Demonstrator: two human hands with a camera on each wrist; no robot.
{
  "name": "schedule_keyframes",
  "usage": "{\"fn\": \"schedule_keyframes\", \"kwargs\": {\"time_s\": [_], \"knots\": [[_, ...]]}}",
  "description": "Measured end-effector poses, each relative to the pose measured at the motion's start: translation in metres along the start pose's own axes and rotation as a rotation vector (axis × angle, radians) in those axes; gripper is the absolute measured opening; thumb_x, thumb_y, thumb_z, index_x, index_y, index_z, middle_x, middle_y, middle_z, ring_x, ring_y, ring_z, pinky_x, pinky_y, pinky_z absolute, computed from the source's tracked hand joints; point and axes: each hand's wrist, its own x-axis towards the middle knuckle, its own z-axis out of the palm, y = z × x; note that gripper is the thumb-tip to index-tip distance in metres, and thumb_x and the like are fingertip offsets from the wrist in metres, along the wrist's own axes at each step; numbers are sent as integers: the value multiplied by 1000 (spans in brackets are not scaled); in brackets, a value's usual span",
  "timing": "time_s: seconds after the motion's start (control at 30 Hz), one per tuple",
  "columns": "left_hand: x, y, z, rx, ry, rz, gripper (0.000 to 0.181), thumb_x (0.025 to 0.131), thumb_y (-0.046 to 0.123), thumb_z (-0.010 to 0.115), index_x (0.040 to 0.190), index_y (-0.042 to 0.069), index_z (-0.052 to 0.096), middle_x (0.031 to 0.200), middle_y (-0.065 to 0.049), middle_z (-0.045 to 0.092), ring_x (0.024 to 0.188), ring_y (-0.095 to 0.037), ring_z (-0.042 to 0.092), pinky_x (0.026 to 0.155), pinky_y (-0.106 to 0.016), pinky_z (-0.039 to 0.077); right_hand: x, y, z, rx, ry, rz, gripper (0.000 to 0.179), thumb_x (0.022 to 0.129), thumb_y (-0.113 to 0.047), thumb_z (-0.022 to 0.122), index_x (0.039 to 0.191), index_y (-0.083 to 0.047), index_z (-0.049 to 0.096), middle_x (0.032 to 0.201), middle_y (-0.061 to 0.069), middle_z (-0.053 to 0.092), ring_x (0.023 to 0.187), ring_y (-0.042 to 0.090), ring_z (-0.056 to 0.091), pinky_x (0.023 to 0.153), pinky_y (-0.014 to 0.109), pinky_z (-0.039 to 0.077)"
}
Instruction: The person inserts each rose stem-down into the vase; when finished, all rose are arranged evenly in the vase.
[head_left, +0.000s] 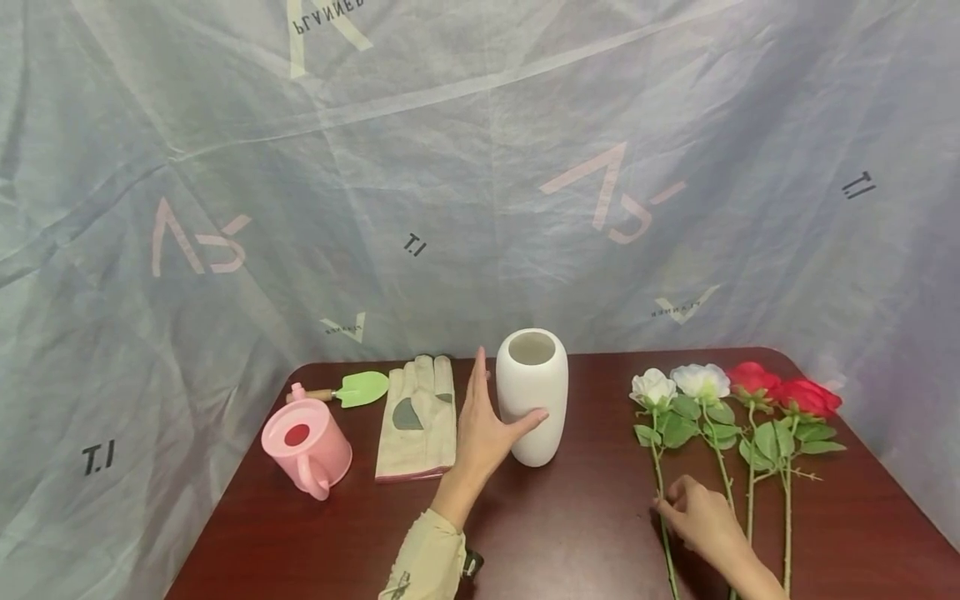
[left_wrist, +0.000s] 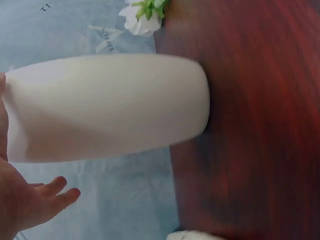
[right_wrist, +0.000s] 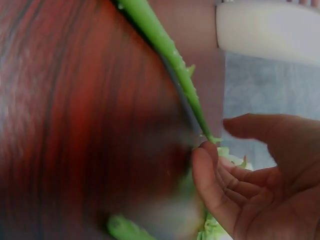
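Note:
A tall white vase [head_left: 543,387] stands upright on the table. My left hand [head_left: 483,433] is at its left side, fingers straight up and thumb stretched across its front. In the left wrist view the vase [left_wrist: 115,107] fills the middle, and the fingers spread loosely beside it. My right hand [head_left: 703,518] is over the leftmost white rose [head_left: 652,388], fingertips right at its green stem [head_left: 667,550]. The right wrist view shows this stem [right_wrist: 160,40] running between the thumb and bent forefinger, with a gap between their tips.
Right of that rose lie another white rose [head_left: 701,382] and two red roses [head_left: 808,397]. On the left are beige work gloves [head_left: 420,442], a green trowel [head_left: 362,389] and a pink watering can [head_left: 311,442]. A grey cloth [head_left: 480,183] hangs behind the table [head_left: 570,533].

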Motion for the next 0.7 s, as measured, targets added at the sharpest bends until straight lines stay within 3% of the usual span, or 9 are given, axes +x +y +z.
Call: {"fn": "schedule_keyframes", "kwargs": {"time_s": [0.3, 0.5, 0.7], "knots": [[1, -5, 11, -229, -11, -37, 106, 64, 45, 82, 148, 30, 20, 144, 1, 36, 119, -18, 48, 94, -43, 40, 3, 4, 6, 68, -6, 33, 14, 82, -8, 64, 75, -3, 54, 58, 0, 56, 44, 16, 55, 42, 29, 46], [2, -7, 15, -211, 6, -13, 106, 60, 46, 84, 147, 31, 25, 138, 7, 43, 114, -13, 49, 92, -42, 41, 4, 3, 5, 116, -23, 78, 11, 82, -6, 63, 76, -1, 55, 59, 3, 55, 47, 17, 57, 44, 30, 48], [1, -7, 19, -215, 32, -1, 100, 61, 44, 84, 144, 30, 30, 132, 6, 49, 109, -15, 52, 87, -42, 43, 2, 6, 7, 132, 24, 77, 8, 81, -8, 59, 78, -1, 55, 55, 3, 54, 47, 16, 55, 43, 29, 47]]}}
